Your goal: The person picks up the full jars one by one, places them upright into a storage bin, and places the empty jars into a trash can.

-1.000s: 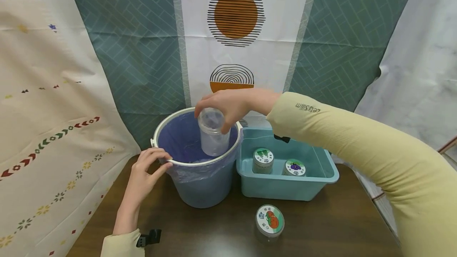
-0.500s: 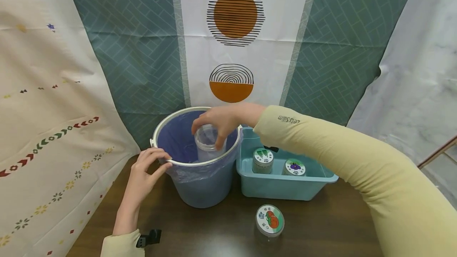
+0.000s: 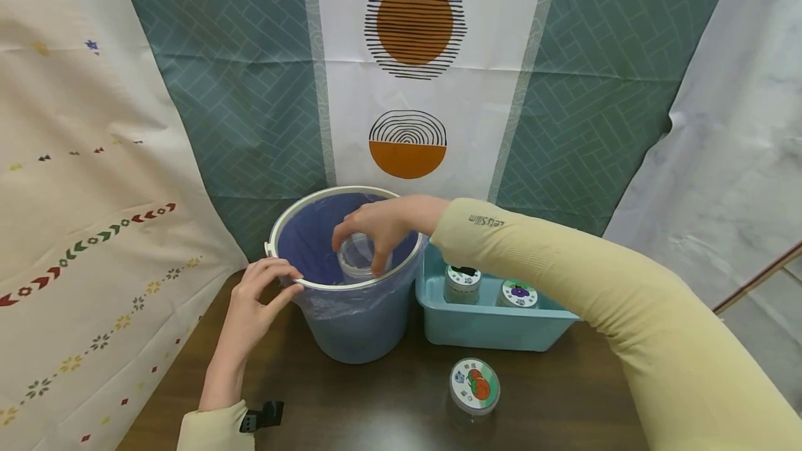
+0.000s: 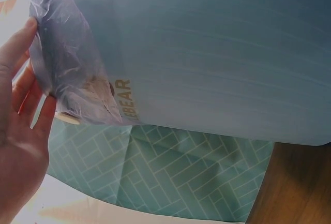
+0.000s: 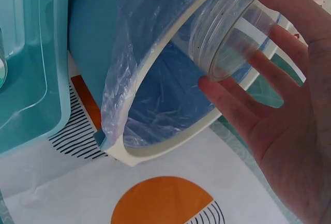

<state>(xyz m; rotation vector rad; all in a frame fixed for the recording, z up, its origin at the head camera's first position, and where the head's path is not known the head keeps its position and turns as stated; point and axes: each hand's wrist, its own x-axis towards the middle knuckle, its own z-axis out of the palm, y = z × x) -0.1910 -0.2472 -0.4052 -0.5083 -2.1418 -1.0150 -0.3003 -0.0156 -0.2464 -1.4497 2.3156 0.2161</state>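
Note:
My right hand (image 3: pixel 376 228) grips a clear plastic jar (image 3: pixel 358 259) by its open mouth, thumb on one side and fingers on the other. The jar hangs down inside the blue trash bin (image 3: pixel 357 333), its lower part hidden behind the near rim. In the right wrist view, the ridged neck of the jar (image 5: pixel 220 32) shows just within the bin's white rim. My left hand (image 3: pixel 257 301) pinches the bin's rim at the near left, over the purple bag liner (image 4: pixel 67 53).
Right of the bin stands a turquoise tub (image 3: pixel 489 329) with a green-labelled jar (image 3: pixel 462 287) and a jar with a purple picture on its lid (image 3: pixel 519 294). A tomato-lidded jar (image 3: pixel 474 388) stands on the dark wooden table (image 3: pixel 351 409). Patterned cloth (image 3: pixel 250 89) hangs behind.
My right hand has lowered the clear jar deeper into the bin, the forearm coming down and left across the tub. The left hand has stayed at the rim.

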